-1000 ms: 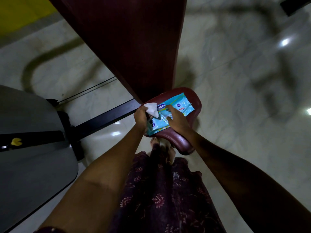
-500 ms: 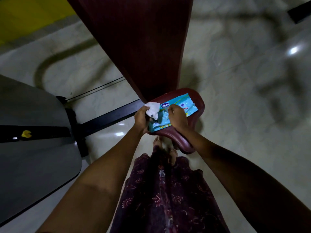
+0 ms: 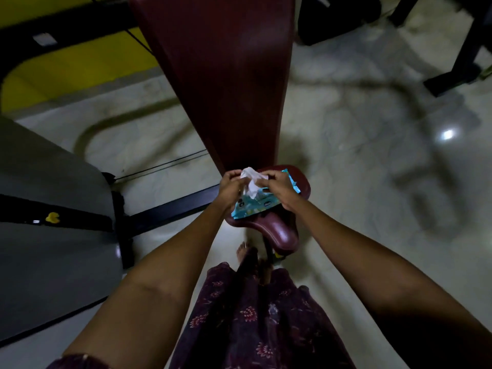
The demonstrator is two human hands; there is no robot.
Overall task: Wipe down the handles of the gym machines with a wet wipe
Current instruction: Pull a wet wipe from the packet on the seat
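A long maroon backrest pad [image 3: 226, 75] is seen sloping down to a maroon seat [image 3: 282, 230]. On that seat a blue wipe pack [image 3: 255, 206] is laid. A crumpled white wet wipe [image 3: 251, 182] is pinched above the pack between the curled fingers of the left hand [image 3: 230, 189] and the right hand [image 3: 279, 186].

The hands [image 3: 255, 186] cover much of the wipes packet [image 3: 247, 210], its print too small to read. The dark backrest [image 3: 221, 75] runs past the top edge.
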